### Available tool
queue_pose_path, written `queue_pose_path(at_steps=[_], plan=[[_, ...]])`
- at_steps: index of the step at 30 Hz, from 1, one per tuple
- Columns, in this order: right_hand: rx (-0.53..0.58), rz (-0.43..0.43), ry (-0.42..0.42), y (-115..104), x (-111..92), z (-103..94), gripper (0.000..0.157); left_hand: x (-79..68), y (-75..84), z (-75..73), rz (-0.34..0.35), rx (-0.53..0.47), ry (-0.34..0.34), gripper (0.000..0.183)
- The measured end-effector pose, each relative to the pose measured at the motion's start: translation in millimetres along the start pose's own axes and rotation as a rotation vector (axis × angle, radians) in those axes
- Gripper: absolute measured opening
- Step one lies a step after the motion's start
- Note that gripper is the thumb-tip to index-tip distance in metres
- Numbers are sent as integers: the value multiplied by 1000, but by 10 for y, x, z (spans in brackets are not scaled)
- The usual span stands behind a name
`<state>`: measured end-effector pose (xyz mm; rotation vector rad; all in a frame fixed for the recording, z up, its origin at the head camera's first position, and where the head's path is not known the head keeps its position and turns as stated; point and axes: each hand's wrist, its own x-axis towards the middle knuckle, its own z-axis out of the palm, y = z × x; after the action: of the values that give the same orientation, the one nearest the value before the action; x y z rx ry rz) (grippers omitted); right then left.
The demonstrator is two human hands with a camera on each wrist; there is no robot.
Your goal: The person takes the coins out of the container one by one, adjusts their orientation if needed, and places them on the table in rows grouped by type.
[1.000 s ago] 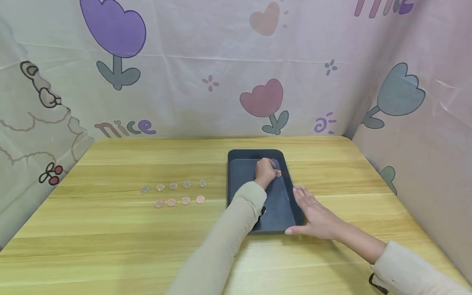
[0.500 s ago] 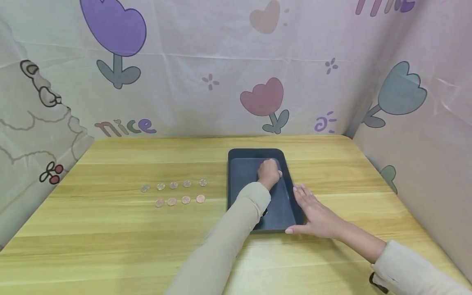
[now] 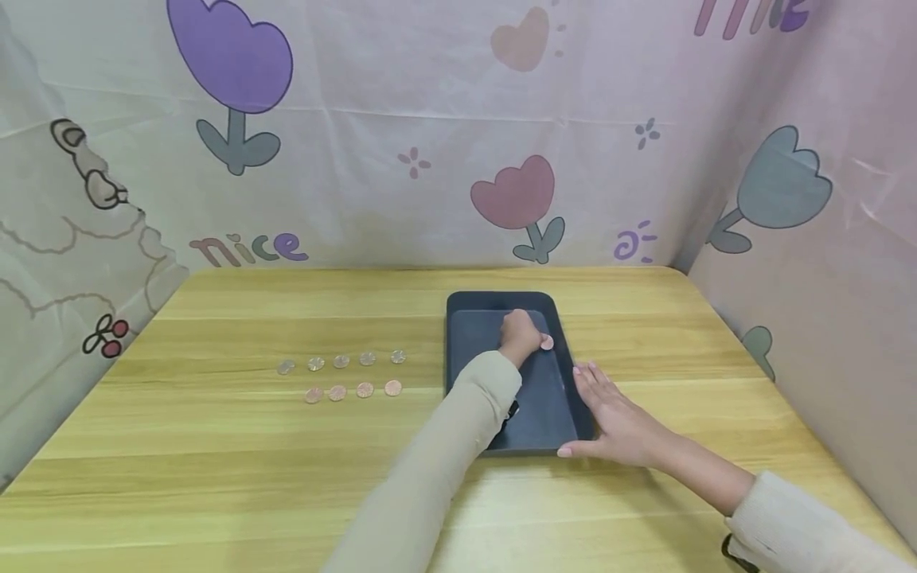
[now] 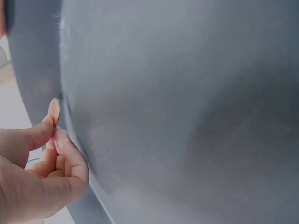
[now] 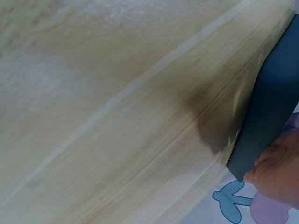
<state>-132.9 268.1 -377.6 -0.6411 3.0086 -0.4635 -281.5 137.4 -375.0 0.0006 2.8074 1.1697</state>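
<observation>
My left hand (image 3: 520,336) reaches into the dark grey tray (image 3: 469,338) and pinches a copper coin (image 3: 548,342) between thumb and fingertips. In the left wrist view the coin (image 4: 54,109) stands on edge in the pinch, close to the tray's side wall. My right hand (image 3: 619,418) lies against the tray's near right corner, fingers straight along the outer right side and thumb at the front rim. The right wrist view shows that hand (image 5: 278,170) at the tray's dark outer wall (image 5: 268,102).
Left of the tray on the wooden table (image 3: 215,469) lie two rows of coins. The back row has several silver coins (image 3: 341,361), the front row several copper coins (image 3: 364,390). A printed cloth (image 3: 358,183) hangs behind and beside the table.
In the tray, my left hand has shifted slightly and turned, and more of the pinched coin shows than half a second ago. My right hand has stayed at the tray corner.
</observation>
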Motion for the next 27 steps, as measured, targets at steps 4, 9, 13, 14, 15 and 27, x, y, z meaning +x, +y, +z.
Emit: queue_pose_path(at_steps=[4, 9, 13, 14, 15, 27], plan=[[6, 17, -9, -1, -6, -10, 112, -33, 46, -80, -1, -33, -5, 42], [12, 17, -2, -2, -7, 6, 112, -100, 94, -180, -15, -66, -2, 38], [13, 24, -11, -4, -6, 19, 112, -154, 122, -243, -34, -73, -17, 31], [14, 27, -11, -4, -7, 21, 112, -170, 126, -260, -36, -76, -23, 30], [14, 29, -13, -2, -9, 22, 112, -186, 128, -281, -39, -88, -33, 28], [18, 22, -11, -6, -6, 19, 113, -325, -33, -623, 7, -171, -118, 24]])
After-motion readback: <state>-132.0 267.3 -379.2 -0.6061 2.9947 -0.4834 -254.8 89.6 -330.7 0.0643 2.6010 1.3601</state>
